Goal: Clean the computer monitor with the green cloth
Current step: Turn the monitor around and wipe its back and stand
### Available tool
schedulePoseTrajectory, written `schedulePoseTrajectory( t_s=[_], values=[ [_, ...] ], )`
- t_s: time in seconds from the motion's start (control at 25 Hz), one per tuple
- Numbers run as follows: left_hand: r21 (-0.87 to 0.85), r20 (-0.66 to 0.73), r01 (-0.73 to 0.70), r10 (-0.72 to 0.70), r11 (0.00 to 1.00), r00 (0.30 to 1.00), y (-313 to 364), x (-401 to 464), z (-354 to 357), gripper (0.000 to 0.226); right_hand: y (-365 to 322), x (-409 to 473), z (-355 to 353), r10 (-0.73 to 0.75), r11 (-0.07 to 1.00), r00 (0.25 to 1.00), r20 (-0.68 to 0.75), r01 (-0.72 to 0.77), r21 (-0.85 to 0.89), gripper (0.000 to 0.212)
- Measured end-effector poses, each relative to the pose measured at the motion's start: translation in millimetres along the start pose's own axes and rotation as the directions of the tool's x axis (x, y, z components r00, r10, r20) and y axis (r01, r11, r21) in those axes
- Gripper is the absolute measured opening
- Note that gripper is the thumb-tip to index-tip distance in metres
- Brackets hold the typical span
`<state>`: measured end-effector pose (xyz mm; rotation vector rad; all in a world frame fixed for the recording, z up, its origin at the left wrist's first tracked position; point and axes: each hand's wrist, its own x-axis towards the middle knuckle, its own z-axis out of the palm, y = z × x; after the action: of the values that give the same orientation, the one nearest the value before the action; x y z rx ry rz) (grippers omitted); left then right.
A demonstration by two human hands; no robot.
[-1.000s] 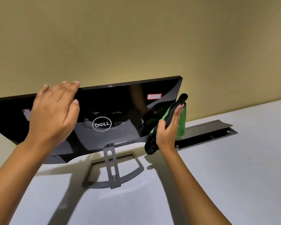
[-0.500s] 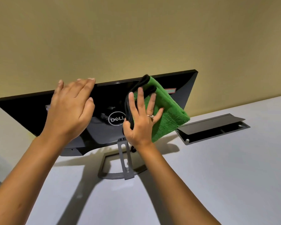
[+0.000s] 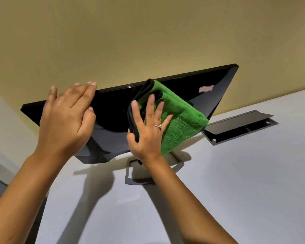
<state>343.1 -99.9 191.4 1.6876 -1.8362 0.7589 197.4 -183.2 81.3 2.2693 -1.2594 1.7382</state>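
Note:
A black glossy monitor (image 3: 213, 88) stands on a grey frame stand (image 3: 130, 181) with its back toward me. My right hand (image 3: 148, 131) presses a folded green cloth (image 3: 181, 118) with black edging flat against the middle of the monitor's back, fingers spread and straight. My left hand (image 3: 67, 118) rests on the upper left of the back, fingers straight and reaching the top edge. The logo is hidden behind my right hand and the cloth. A small red-framed sticker (image 3: 206, 89) sits near the upper right corner.
The monitor stands on a white desk (image 3: 236, 191) against a beige wall (image 3: 148, 32). A grey cable hatch (image 3: 239, 127) with its lid raised lies in the desk just right of the monitor. The desk's left edge runs at the lower left.
My right hand brought the cloth from the monitor's right edge onto the middle of its back and now presses it flat there. The left hand stayed on the upper left.

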Motion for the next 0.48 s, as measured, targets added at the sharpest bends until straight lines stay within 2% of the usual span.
schedulePoseTrajectory(
  t_s=[0.12, 0.2, 0.28, 0.36, 0.4, 0.48],
  values=[
    [-0.099, -0.022, 0.057, -0.06, 0.993, 0.998, -16.9, -8.5, -8.6, 0.053, 4.0, -29.5, 17.8, -0.124, 0.988, 0.985, 0.119, 0.134, -0.08, 0.077],
    [-0.16, -0.053, 0.087, -0.096, 0.983, 0.994, -30.3, -13.5, -11.1, 0.053, 17.9, -44.3, 19.6, -0.107, 0.988, 0.986, 0.125, 0.119, -0.095, 0.08],
    [-0.24, -0.087, 0.107, -0.131, 0.965, 0.988, -41.8, -18.0, -9.8, 0.05, 28.1, -46.4, 12.2, 0.061, 0.997, 0.997, 0.046, -0.059, -0.046, 0.082],
    [-0.346, -0.136, 0.153, -0.211, 0.926, 0.968, -48.2, -22.8, -7.8, 0.047, 29.1, -27.7, -0.8, 0.31, 0.947, 0.946, -0.096, -0.298, 0.121, 0.075],
    [-0.406, -0.149, 0.188, -0.268, 0.894, 0.952, -49.3, -25.0, -6.2, 0.046, 27.0, -13.5, -7.8, 0.382, 0.914, 0.911, -0.153, -0.348, 0.211, 0.072],
    [-0.547, -0.152, 0.239, -0.376, 0.802, 0.914, -50.0, -27.6, -4.3, 0.044, 12.2, 10.9, -16.4, 0.351, 0.918, 0.915, -0.201, -0.293, 0.268, 0.069]
  ],
)
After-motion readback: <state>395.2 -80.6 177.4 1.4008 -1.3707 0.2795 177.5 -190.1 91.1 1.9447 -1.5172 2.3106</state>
